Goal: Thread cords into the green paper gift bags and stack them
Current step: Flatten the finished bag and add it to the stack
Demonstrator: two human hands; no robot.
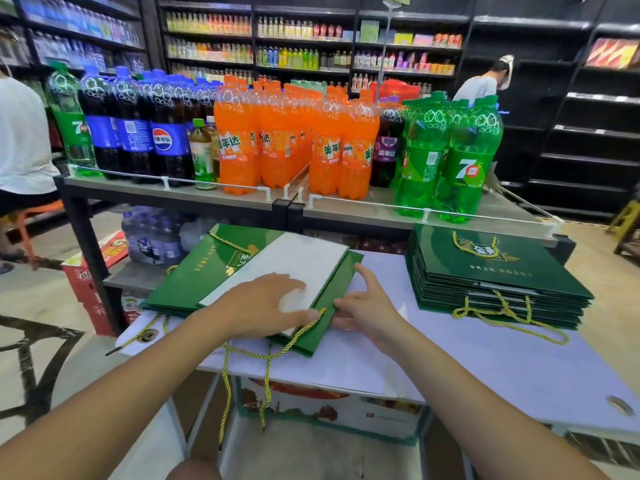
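Note:
A green paper gift bag (341,278) lies flat on the table with a white panel (298,258) facing up, on top of a few more green bags (194,271). My left hand (266,306) presses flat on the white panel with its fingers spread. A gold-green twisted cord (266,355) runs from beside its thumb and hangs over the table's front edge. My right hand (367,306) pinches the bag's near right edge, index finger pointing along that edge. A stack of corded green bags (498,268) sits at the right.
The white tabletop (485,362) stands against a shelf unit (363,207) loaded with large soda bottles (277,143). A loose cord (138,337) lies at the table's left corner. Cartons (329,414) sit under the table. Two people are in the shop, far left (20,133) and back right (481,84).

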